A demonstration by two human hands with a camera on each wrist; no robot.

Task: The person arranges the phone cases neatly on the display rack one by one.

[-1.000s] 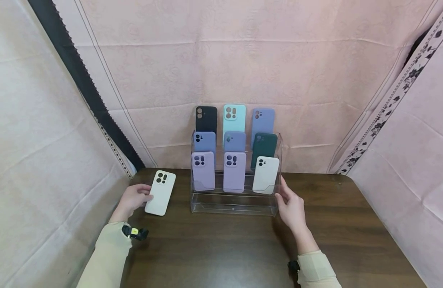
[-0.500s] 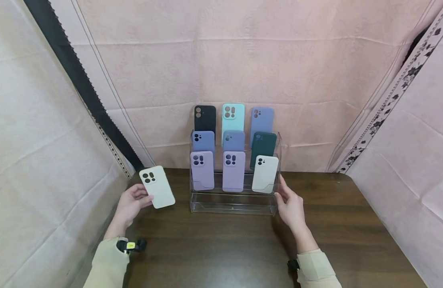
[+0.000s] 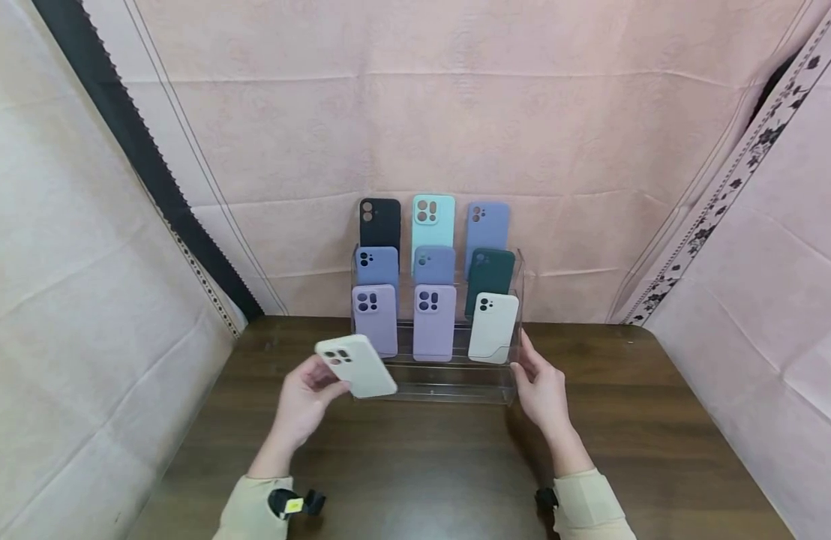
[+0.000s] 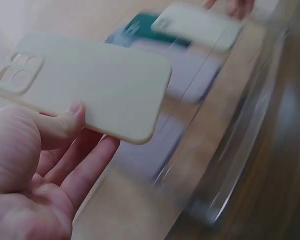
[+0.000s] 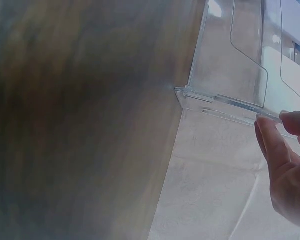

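My left hand (image 3: pixel 301 401) pinches a cream-white phone case (image 3: pixel 361 369) by its edge, thumb on top and fingers beneath. The case is tilted, in front of the lower left of a clear tiered display stand (image 3: pixel 449 393). In the left wrist view the same phone case (image 4: pixel 102 87) shows its camera cutouts at the left end. My right hand (image 3: pixel 545 394) holds the stand's right side edge between thumb and fingers, as the right wrist view shows at the clear side panel (image 5: pixel 225 102). The front bottom tier of the stand bears no case.
Upper tiers hold a black case (image 3: pixel 379 223), a turquoise case (image 3: pixel 433 225), a green case (image 3: pixel 490 271), a white case (image 3: pixel 493 328), two lilac cases (image 3: pixel 434 322) and several blue ones (image 3: pixel 487 225). Beneath is a brown wooden table (image 3: pixel 415 472), with pale cloth (image 3: pixel 415 135) behind.
My left hand has lifted the white case from the table at the left and carried it right to the stand's front, turning and tilting it. My right hand keeps its hold on the stand.
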